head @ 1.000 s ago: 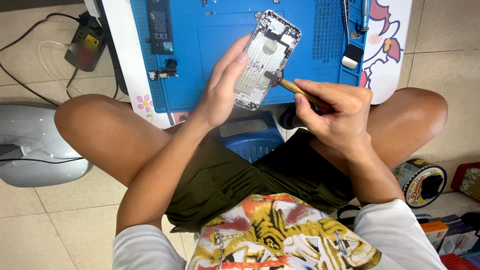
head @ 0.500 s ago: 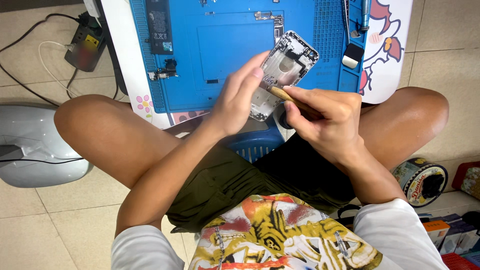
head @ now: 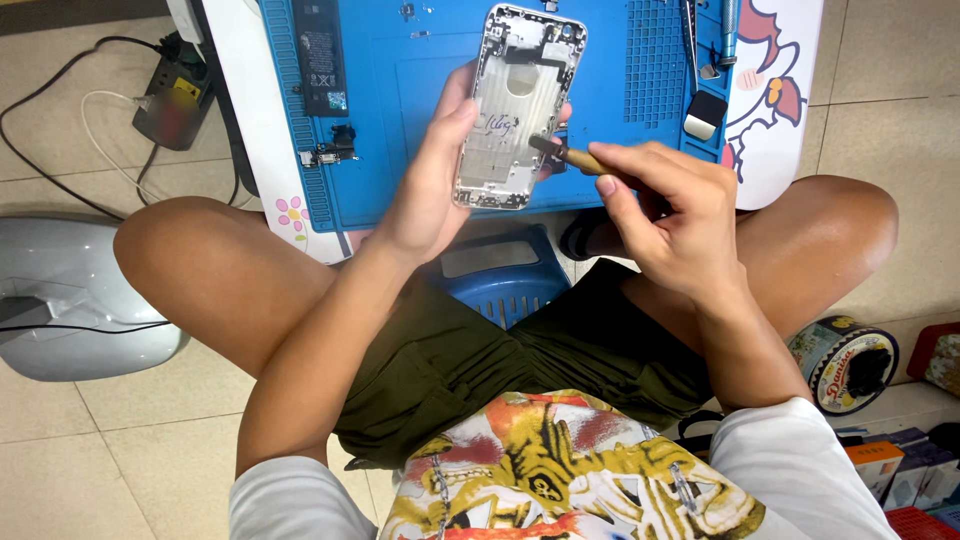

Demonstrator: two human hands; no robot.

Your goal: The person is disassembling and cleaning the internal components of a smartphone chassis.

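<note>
Blue silicone covers most of the low table (head: 775, 150): the work mat (head: 420, 110) runs out of the picture along the top edge, so its far half is cut off. A grey rounded object (head: 70, 310) lies on the tiled floor at the left, partly out of view, and a blue plastic basket (head: 500, 280) between the knees is mostly hidden under the forearms. A round tin (head: 845, 365) stands by the right knee.

The stripped silver phone housing (head: 515, 110) is held above the mat, tilted slightly, open side up; small parts inside it are hard to make out. The left hand (head: 430, 190) grips it from the left edge, thumb on the near rim, fingers wrapped behind and mostly hidden. The right hand (head: 670, 215) is closed around a brown-handled tool (head: 570, 157), whose tip touches the housing's right edge; the handle's back end is covered by the fingers.

A black battery (head: 320, 55) lies on the mat's left side, with a small black connector part (head: 335, 150) below it. Tweezers (head: 692, 40) at the upper right are cut off.
</note>
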